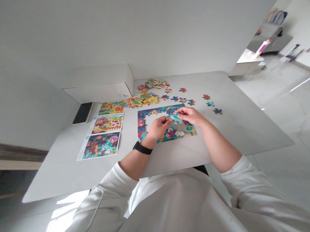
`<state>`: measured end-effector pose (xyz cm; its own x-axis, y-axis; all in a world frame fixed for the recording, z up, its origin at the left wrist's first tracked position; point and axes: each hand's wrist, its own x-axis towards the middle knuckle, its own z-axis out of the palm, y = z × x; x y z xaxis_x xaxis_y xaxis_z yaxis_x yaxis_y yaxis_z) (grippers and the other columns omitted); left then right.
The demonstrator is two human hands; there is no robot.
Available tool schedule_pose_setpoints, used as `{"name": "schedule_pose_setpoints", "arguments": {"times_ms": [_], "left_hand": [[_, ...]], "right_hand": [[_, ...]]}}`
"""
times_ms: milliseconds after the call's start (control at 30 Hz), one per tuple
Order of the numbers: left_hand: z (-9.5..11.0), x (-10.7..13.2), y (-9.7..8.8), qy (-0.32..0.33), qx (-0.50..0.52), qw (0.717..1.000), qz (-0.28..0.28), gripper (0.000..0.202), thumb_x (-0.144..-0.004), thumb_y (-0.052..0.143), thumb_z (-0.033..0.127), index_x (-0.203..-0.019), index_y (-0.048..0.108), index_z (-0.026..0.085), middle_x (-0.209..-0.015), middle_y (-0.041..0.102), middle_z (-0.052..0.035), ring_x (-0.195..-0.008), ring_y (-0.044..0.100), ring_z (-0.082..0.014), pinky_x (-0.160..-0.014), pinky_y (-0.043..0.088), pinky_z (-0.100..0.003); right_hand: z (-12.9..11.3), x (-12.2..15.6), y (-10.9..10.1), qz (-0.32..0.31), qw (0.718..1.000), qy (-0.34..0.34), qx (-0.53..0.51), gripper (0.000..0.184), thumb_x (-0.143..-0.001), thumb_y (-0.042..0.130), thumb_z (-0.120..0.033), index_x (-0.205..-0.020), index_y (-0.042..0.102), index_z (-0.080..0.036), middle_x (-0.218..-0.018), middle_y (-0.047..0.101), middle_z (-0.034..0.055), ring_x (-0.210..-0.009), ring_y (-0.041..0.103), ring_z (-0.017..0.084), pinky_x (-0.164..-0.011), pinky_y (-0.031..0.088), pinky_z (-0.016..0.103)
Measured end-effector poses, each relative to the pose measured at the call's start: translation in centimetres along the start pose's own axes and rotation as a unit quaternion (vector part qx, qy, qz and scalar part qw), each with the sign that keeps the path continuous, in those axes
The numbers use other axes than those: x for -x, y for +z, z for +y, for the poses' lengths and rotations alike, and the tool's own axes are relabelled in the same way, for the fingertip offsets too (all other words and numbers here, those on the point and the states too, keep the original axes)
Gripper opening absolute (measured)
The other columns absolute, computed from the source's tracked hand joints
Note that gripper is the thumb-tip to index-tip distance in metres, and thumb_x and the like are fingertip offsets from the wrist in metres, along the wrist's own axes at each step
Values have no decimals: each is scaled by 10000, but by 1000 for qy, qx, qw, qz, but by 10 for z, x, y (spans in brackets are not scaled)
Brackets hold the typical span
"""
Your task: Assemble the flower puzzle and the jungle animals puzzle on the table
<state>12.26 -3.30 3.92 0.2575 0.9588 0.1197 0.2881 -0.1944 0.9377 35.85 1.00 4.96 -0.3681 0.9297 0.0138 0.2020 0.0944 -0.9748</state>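
Right now, our left hand [158, 128] and right hand [191, 116], fingers curled nearly closed, both pinch a teal jigsaw piece [176, 119] over the part-built puzzle [147, 113] on the white worktop [237, 126].

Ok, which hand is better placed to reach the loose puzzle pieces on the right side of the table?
Probably the right hand: it is nearer those loose puzzle pieces. The left hand is farther, on the other side of the teal piece.

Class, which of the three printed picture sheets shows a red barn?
The middle picture sheet, lying between the other two; neither of those shows a barn.
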Motion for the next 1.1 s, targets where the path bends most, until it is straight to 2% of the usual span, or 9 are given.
{"name": "schedule_pose_setpoints", "arguments": {"times_ms": [100,267,400,467,533,633,733,900,1100], "left_hand": [[-1,1,2,18,1,1000,17,367,-984,624,533,-884,669,182,-750,610,6,-670,496,-127,-648,407,-258],[-7,1,7,38,28,998,38,256,-1010,619,414,-1112,682,187,-836,665,-4,-697,553,-127,-665,453,-247],[-11,2,7,63,-26,997,36,199,-1009,633,314,-1155,693,193,-821,669,4,-715,601,-133,-705,499,-254],[-12,3,5,87,-78,993,28,204,-978,673,260,-1169,703,194,-909,717,-25,-811,664,-158,-789,543,-286],[-11,4,4,120,-140,983,6,255,-936,728,224,-1189,712,195,-1043,758,-65,-973,710,-206,-934,569,-350],[-8,7,4,152,-230,960,-44,394,-892,804,238,-1275,716,205,-1255,759,-112,-1207,692,-288,-1111,533,-452],[-5,10,5,146,-292,942,-74,508,-891,828,289,-1378,696,229,-1400,715,-125,-1329,643,-331,-1169,502,-501],[-2,13,6,136,-325,931,-98,458,-940,785,326,-1384,703,254,-1418,710,-105,-1347,628,-321,-1183,482,-497],[-4,13,7,136,-327,929,-102,420,-960,760,325,-1371,715,251,-1407,713,-102,-1337,628,-320,-1168,483,-491]], "right_hand": [[-2,1,0,10,1000,-16,-1,502,-776,879,-627,-1050,753,-226,-905,717,30,-791,631,183,-701,514,305],[-6,2,-2,23,999,-35,-15,520,-784,879,-648,-1047,744,-220,-937,735,46,-828,660,196,-757,542,330],[-5,2,-11,9,1000,-20,20,509,-788,878,-617,-1074,750,-217,-888,724,35,-785,660,188,-743,548,330],[-2,3,-17,-9,999,1,43,508,-778,885,-596,-1083,744,-214,-858,720,28,-741,651,179,-710,545,321],[2,3,-23,-32,997,25,64,482,-773,888,-569,-1061,734,-213,-842,724,28,-712,645,174,-686,540,314],[9,3,-27,-56,992,55,95,410,-769,892,-502,-1004,716,-217,-810,721,22,-692,639,169,-667,522,303],[16,2,-26,-57,987,77,128,349,-762,888,-445,-951,702,-219,-754,704,2,-657,622,158,-648,497,289],[23,2,-22,-46,982,89,162,311,-768,878,-435,-905,694,-225,-715,702,-7,-623,630,157,-639,494,286],[23,2,-21,-40,981,92,167,275,-783,860,-422,-875,690,-227,-694,705,-6,-615,645,163,-638,501,288]]}}
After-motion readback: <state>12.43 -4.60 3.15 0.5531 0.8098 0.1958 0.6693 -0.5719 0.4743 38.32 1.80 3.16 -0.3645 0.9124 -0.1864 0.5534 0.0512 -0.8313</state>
